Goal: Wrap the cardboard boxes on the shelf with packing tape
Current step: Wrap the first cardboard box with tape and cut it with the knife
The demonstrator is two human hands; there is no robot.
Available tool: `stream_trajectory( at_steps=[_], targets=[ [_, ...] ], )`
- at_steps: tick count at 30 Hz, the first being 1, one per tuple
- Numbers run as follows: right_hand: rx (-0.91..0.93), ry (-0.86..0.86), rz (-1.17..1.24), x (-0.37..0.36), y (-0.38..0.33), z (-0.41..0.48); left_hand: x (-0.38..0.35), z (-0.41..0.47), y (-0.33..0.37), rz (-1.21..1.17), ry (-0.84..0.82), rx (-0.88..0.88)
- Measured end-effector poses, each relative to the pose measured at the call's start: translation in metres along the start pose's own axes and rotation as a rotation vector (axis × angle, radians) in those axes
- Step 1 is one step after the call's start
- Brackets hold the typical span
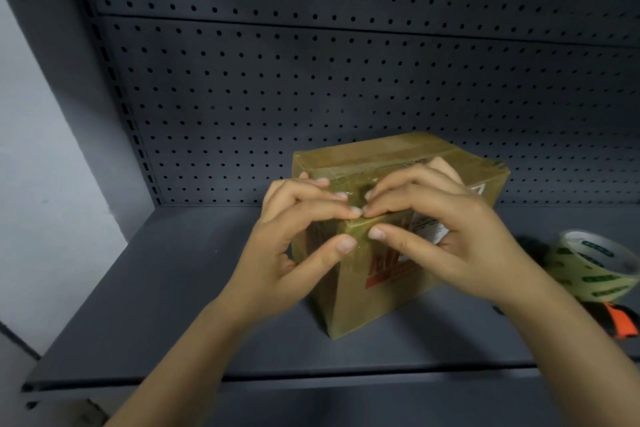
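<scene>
So the cardboard box (381, 295) sits center-right in the frame on the dark shelf (173, 288), turned corner-on. Left hand (294, 239) and right hand (440, 236) both pinch its near top corner, fingers curled over the glossy taped edge. There's open shelf to the left. The tape roll (595, 267) sits at the right edge, just beside an orange-black tool (620, 322).

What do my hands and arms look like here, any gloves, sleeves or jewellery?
No gloves on the left hand or right hand, no rings, watch or bracelet, and no sleeves on the left forearm or right forearm as far as the view shows. Nails are short and unpainted.
</scene>
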State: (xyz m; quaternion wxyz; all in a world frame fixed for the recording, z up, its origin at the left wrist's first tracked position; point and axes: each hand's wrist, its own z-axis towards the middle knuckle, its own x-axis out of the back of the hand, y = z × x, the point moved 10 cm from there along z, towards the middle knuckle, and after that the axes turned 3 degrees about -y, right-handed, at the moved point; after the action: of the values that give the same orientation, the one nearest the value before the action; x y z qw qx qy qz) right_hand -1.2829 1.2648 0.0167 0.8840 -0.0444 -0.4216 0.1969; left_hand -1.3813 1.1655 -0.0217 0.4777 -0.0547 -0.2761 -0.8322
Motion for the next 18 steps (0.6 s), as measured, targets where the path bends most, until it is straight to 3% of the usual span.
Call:
stream_trajectory(
  at_steps=[18],
  targets=[
    [0.0,-0.03,-0.052,-0.0046,-0.0028,0.0006,-0.009,0.007,0.0026,-0.016,-0.103,0.035]
  ],
)
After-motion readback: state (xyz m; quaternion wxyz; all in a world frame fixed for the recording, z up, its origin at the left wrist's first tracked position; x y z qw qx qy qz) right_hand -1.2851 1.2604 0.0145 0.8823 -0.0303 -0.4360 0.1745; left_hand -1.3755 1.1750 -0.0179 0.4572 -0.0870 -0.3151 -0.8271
